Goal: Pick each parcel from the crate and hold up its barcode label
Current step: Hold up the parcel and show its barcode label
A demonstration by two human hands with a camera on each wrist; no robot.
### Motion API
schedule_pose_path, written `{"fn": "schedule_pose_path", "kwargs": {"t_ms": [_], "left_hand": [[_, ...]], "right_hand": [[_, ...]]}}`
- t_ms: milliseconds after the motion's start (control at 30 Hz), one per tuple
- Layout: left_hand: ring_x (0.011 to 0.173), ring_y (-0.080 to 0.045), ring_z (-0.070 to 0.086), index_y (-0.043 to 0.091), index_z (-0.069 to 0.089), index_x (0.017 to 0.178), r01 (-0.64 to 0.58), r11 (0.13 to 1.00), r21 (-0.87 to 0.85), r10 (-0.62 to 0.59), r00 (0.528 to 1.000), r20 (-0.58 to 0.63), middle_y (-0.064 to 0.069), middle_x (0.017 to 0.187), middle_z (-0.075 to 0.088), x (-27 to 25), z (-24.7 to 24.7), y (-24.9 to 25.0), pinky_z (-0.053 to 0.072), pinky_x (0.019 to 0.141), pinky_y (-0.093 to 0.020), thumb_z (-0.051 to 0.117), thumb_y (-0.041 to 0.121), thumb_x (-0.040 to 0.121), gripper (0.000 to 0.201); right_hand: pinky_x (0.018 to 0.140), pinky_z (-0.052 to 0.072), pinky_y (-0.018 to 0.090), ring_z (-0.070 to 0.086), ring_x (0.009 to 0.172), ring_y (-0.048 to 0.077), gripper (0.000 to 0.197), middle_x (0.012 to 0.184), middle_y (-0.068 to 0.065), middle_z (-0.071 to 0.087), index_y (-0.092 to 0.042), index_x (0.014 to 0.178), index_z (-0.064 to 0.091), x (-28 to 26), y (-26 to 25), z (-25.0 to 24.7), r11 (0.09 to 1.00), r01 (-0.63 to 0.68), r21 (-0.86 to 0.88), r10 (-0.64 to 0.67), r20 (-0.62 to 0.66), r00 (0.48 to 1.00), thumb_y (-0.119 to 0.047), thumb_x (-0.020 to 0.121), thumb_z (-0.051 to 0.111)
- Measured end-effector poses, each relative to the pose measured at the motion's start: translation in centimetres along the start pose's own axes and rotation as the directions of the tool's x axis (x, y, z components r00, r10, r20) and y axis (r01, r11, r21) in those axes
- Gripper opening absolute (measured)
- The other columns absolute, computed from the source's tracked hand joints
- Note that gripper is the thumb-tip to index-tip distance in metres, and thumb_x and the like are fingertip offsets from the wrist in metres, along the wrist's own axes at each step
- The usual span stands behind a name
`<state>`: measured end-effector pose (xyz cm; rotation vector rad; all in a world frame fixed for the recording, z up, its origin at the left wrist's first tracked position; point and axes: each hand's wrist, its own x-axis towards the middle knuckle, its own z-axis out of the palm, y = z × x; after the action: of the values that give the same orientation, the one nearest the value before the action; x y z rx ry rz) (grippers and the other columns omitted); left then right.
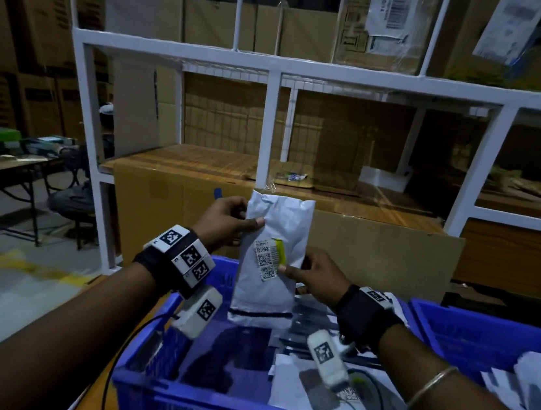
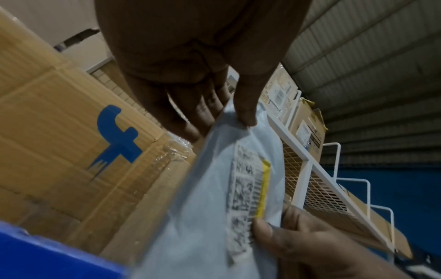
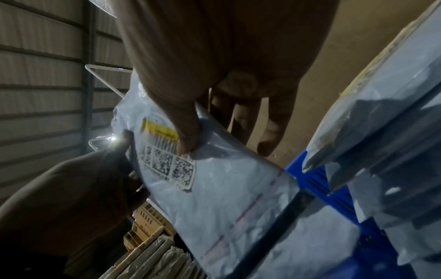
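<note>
A white poly-bag parcel (image 1: 272, 259) is held upright above the blue crate (image 1: 151, 391), its barcode label (image 1: 268, 259) with a yellow strip facing me. My left hand (image 1: 229, 222) pinches the parcel's upper left edge, thumb on the front. My right hand (image 1: 313, 273) pinches its right edge, thumb beside the label. In the left wrist view the thumb (image 2: 245, 113) presses the top of the parcel (image 2: 210, 198) and the label (image 2: 248, 188) shows. In the right wrist view the thumb (image 3: 188, 139) lies on the label (image 3: 167, 156) of the parcel (image 3: 226, 188).
More flat parcels (image 1: 319, 381) lie in the crate. A second blue crate (image 1: 471, 331) with parcels stands at the right. A white metal rack (image 1: 268, 126) with cardboard boxes (image 1: 293, 228) rises just behind. A table (image 1: 4, 165) stands far left.
</note>
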<state>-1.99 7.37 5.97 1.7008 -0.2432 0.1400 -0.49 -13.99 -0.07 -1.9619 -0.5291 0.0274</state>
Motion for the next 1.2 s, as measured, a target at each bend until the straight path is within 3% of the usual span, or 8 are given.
{"fn": "schedule_pose_path", "kwargs": {"t_ms": [100, 167, 267, 433, 633, 767, 1000, 1200], "left_hand": [[0.074, -0.018, 0.066, 0.011, 0.06, 0.101, -0.038, 0.998, 0.044, 0.038, 0.999, -0.004, -0.005, 0.087, 0.069, -0.2, -0.7, 0.1, 0.051, 0.063, -0.035, 0.076, 0.007, 0.079, 0.028], [0.077, -0.016, 0.067, 0.013, 0.061, 0.107, -0.038, 0.997, 0.063, 0.039, 0.999, -0.006, -0.002, 0.09, 0.069, -0.4, -1.0, 0.2, 0.052, 0.061, -0.033, 0.078, 0.009, 0.077, 0.034], [0.08, -0.013, 0.068, 0.01, 0.065, 0.106, -0.068, 0.991, 0.119, 0.067, 0.998, 0.012, -0.002, 0.091, 0.07, -0.3, -1.3, 0.5, 0.053, 0.057, -0.022, 0.076, 0.013, 0.08, 0.029], [0.05, 0.0, 0.059, 0.008, 0.07, 0.08, -0.091, 0.948, 0.304, 0.061, 0.993, 0.106, 0.012, 0.056, 0.065, -0.1, -0.8, 0.4, 0.041, 0.048, -0.014, 0.068, 0.014, 0.089, 0.011], [0.073, -0.025, 0.067, -0.002, 0.072, 0.093, -0.037, 0.966, 0.254, 0.038, 0.999, 0.002, -0.021, 0.084, 0.071, 0.1, -1.4, -0.6, 0.054, 0.069, -0.042, 0.068, 0.01, 0.088, 0.013], [0.042, -0.01, 0.05, -0.018, 0.063, 0.096, 0.058, 0.965, 0.255, -0.039, 0.996, -0.076, -0.016, 0.065, 0.056, 0.3, -1.8, -0.8, 0.039, 0.039, -0.021, 0.068, 0.012, 0.089, 0.031], [0.064, -0.026, 0.059, 0.004, 0.059, 0.075, 0.133, 0.922, 0.364, -0.11, 0.99, -0.084, -0.017, 0.07, 0.059, 0.6, -1.2, -1.5, 0.05, 0.058, -0.033, 0.081, 0.018, 0.076, 0.027], [0.058, -0.02, 0.069, -0.003, 0.063, 0.102, 0.148, 0.798, 0.584, -0.315, 0.929, 0.196, -0.024, 0.091, 0.069, -0.1, 1.8, -1.0, 0.054, 0.056, -0.037, 0.083, 0.012, 0.074, 0.038]], "right_hand": [[0.052, 0.041, 0.033, 0.041, 0.042, 0.0, 0.04, 0.039, -0.015, 0.038, -0.023, 0.061, 0.044, 0.2, -0.3, -0.5, 0.993, 0.061, -0.098, -0.062, -0.005, 0.998, -0.015, 0.087, 0.073], [0.057, 0.043, 0.035, 0.051, 0.053, 0.0, 0.026, 0.053, -0.015, 0.059, -0.016, 0.064, 0.06, 0.2, -0.6, -1.3, 0.986, 0.102, -0.132, -0.095, 0.057, 0.994, -0.016, 0.086, 0.074], [0.081, 0.053, 0.041, 0.067, 0.087, 0.016, 0.011, 0.098, 0.01, 0.075, -0.009, 0.095, 0.074, 0.4, -0.9, -2.3, 0.986, 0.129, -0.102, -0.113, 0.153, 0.982, -0.015, 0.085, 0.074], [0.072, 0.051, 0.039, 0.065, 0.079, 0.016, 0.004, 0.09, 0.015, 0.074, -0.015, 0.086, 0.075, 0.8, -1.5, -3.2, 0.976, 0.158, -0.148, -0.116, 0.257, 0.959, -0.019, 0.084, 0.076], [0.065, 0.046, 0.026, 0.06, 0.07, 0.008, 0.018, 0.077, 0.002, 0.066, 0.0, 0.084, 0.07, -0.3, -1.2, -5.4, 0.979, 0.105, -0.174, -0.063, 0.23, 0.971, -0.016, 0.082, 0.078], [0.056, 0.047, 0.026, 0.059, 0.061, 0.012, 0.019, 0.066, 0.001, 0.063, -0.003, 0.078, 0.066, -1.2, -0.2, -7.7, 0.984, -0.005, -0.176, 0.033, 0.156, 0.987, -0.017, 0.083, 0.077], [0.059, 0.051, 0.033, 0.06, 0.071, 0.023, 0.017, 0.085, 0.012, 0.062, -0.001, 0.098, 0.064, -2.5, 0.9, -10.3, 0.982, -0.177, -0.061, 0.178, 0.022, 0.984, -0.014, 0.088, 0.071], [0.053, 0.051, 0.027, 0.059, 0.066, 0.013, 0.019, 0.07, 0.001, 0.062, -0.005, 0.106, 0.065, -5.1, 2.4, -13.3, 0.948, -0.215, -0.234, 0.254, 0.149, 0.956, -0.004, 0.087, 0.07]]}}
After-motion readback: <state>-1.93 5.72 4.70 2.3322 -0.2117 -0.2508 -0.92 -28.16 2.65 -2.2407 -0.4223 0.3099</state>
